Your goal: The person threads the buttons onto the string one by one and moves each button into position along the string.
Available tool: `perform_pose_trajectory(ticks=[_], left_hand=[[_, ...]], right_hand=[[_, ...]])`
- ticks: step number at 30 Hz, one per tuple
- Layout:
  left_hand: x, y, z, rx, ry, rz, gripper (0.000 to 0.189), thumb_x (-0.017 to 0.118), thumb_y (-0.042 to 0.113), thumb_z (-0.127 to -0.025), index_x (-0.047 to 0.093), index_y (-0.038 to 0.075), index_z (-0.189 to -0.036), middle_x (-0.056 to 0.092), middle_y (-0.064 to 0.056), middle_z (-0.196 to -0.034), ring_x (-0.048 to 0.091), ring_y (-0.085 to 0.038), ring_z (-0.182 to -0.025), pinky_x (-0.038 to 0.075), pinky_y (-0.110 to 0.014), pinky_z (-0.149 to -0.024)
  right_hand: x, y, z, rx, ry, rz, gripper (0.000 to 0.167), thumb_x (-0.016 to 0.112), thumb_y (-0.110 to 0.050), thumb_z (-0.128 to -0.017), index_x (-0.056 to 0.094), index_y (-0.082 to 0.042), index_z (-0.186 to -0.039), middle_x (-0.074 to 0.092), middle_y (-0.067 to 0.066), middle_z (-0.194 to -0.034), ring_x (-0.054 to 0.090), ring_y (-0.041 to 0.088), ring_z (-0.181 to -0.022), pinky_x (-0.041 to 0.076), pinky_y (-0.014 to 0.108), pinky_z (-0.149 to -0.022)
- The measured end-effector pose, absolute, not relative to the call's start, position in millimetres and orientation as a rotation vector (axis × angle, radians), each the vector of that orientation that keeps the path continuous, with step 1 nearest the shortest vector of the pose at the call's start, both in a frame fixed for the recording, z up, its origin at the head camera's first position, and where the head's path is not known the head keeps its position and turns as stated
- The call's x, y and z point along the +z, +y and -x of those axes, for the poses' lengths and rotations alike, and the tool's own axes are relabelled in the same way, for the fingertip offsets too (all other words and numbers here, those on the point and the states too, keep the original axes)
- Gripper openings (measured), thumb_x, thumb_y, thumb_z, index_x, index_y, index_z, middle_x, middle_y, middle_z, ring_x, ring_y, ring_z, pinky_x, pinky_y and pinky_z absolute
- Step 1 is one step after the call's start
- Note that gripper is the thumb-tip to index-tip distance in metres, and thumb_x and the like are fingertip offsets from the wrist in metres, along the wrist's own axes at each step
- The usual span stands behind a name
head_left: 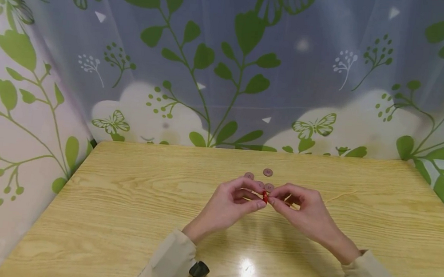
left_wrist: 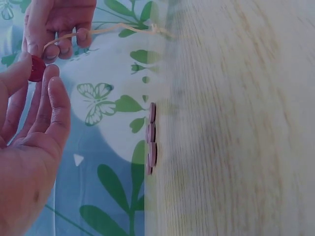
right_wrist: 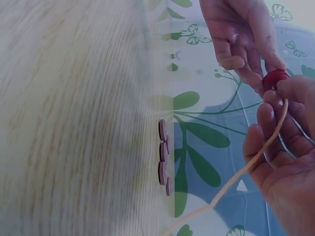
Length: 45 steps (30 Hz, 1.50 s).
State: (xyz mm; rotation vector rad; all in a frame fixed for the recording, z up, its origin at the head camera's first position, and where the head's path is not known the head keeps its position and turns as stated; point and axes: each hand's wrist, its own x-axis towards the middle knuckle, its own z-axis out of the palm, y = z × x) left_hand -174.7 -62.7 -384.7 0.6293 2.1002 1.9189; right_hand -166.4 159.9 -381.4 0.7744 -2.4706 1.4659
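Observation:
A round red button (head_left: 265, 197) is held up above the table, pinched between the thumb and fingertips of my left hand (head_left: 236, 202). Close against it, my right hand (head_left: 305, 211) pinches a thin pale-orange string (right_wrist: 236, 179). In the right wrist view the string runs from beside the button (right_wrist: 274, 78) across the right fingers and trails downward. Whether it passes through a hole in the button is hidden by the fingertips. Several flat brownish-pink buttons (head_left: 268, 172) lie on the table just beyond both hands; the left wrist view shows them edge-on (left_wrist: 152, 132).
The light wood table (head_left: 127, 209) reaches back to a hanging cloth (head_left: 195, 78) printed with leaves and butterflies. More of the string (head_left: 342, 195) lies over the table to the right. Black bands (head_left: 199, 271) sit at the wrists.

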Motion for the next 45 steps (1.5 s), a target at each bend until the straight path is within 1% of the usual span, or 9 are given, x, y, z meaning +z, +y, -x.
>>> perform_pose_trajectory(ticks=[4, 10, 13, 16, 22, 26, 31, 38, 45], left_hand=[[-384.9, -62.6, 173.3, 1.881, 2.180, -0.593, 0.019, 0.073, 0.012, -0.095, 0.072, 0.013, -0.114, 0.075, -0.008, -0.116, 0.074, -0.015, -0.101, 0.061, -0.027, -0.085], [-387.4, -62.8, 172.1, 1.897, 2.193, -0.627, 0.014, 0.071, 0.015, -0.097, 0.075, 0.011, -0.110, 0.076, -0.011, -0.112, 0.073, -0.035, -0.106, 0.060, -0.025, -0.084], [-388.5, -62.4, 172.0, 1.908, 2.199, -0.656, 0.014, 0.071, 0.015, -0.097, 0.075, 0.010, -0.110, 0.076, -0.012, -0.111, 0.072, -0.039, -0.105, 0.059, -0.023, -0.082], [-390.5, -61.4, 172.5, 1.904, 2.237, -0.691, 0.013, 0.070, 0.013, -0.098, 0.074, 0.009, -0.109, 0.075, -0.011, -0.110, 0.073, -0.037, -0.101, 0.059, -0.023, -0.080], [-393.2, -60.3, 171.9, 1.840, 2.389, -0.703, 0.008, 0.069, 0.014, -0.098, 0.071, 0.012, -0.105, 0.074, -0.005, -0.105, 0.070, -0.021, -0.090, 0.058, -0.025, -0.080], [-393.7, -61.0, 171.9, 1.832, 2.396, -0.693, 0.008, 0.068, 0.015, -0.099, 0.070, 0.013, -0.105, 0.075, -0.004, -0.101, 0.069, -0.022, -0.088, 0.057, -0.025, -0.079], [-394.1, -61.1, 171.7, 1.832, 2.390, -0.704, 0.007, 0.067, 0.015, -0.099, 0.070, 0.013, -0.105, 0.074, -0.005, -0.101, 0.068, -0.019, -0.086, 0.057, -0.026, -0.078], [-395.5, -60.4, 171.2, 1.835, 2.366, -0.698, 0.009, 0.067, 0.015, -0.099, 0.070, 0.012, -0.106, 0.073, -0.006, -0.102, 0.069, -0.028, -0.090, 0.057, -0.027, -0.079], [-395.2, -59.7, 171.6, 1.844, 2.369, -0.721, 0.009, 0.067, 0.015, -0.099, 0.070, 0.011, -0.106, 0.074, -0.007, -0.101, 0.071, -0.028, -0.088, 0.059, -0.031, -0.079]], right_hand=[[-382.2, 159.7, 166.7, 1.480, -2.464, -0.775, 0.011, 0.071, -0.003, -0.095, 0.075, -0.012, -0.099, 0.076, 0.004, -0.093, 0.065, 0.004, -0.077, 0.054, 0.024, -0.064], [-383.3, 160.1, 167.0, 1.499, -2.454, -0.784, 0.011, 0.070, -0.002, -0.095, 0.075, -0.011, -0.099, 0.076, 0.005, -0.092, 0.066, 0.003, -0.078, 0.055, 0.023, -0.066], [-383.5, 160.2, 167.1, 1.501, -2.452, -0.785, 0.011, 0.071, -0.003, -0.095, 0.075, -0.012, -0.099, 0.076, 0.007, -0.092, 0.066, 0.004, -0.077, 0.055, 0.023, -0.066], [-383.4, 159.7, 166.9, 1.516, -2.453, -0.778, 0.010, 0.071, -0.003, -0.095, 0.075, -0.012, -0.099, 0.076, 0.010, -0.092, 0.065, 0.004, -0.076, 0.055, 0.023, -0.065], [-383.3, 159.7, 166.3, 1.519, -2.458, -0.790, 0.012, 0.071, -0.004, -0.094, 0.076, -0.011, -0.102, 0.076, 0.008, -0.092, 0.065, 0.005, -0.075, 0.054, 0.023, -0.062], [-383.6, 161.3, 166.4, 1.494, -2.482, -0.785, 0.019, 0.073, -0.006, -0.094, 0.076, -0.012, -0.112, 0.075, 0.000, -0.091, 0.065, 0.004, -0.078, 0.054, 0.024, -0.063], [-384.5, 161.9, 167.2, 1.471, -2.485, -0.805, 0.029, 0.076, -0.007, -0.091, 0.074, -0.010, -0.120, 0.075, -0.002, -0.090, 0.065, 0.004, -0.078, 0.054, 0.023, -0.065], [-385.9, 161.5, 166.7, 1.473, -2.476, -0.846, 0.028, 0.078, -0.007, -0.090, 0.075, -0.012, -0.117, 0.075, -0.003, -0.092, 0.065, 0.004, -0.080, 0.054, 0.023, -0.065], [-387.8, 160.3, 167.6, 1.511, -2.458, -0.877, 0.029, 0.076, -0.005, -0.090, 0.074, -0.012, -0.119, 0.076, 0.001, -0.102, 0.067, 0.006, -0.086, 0.058, 0.025, -0.069]])
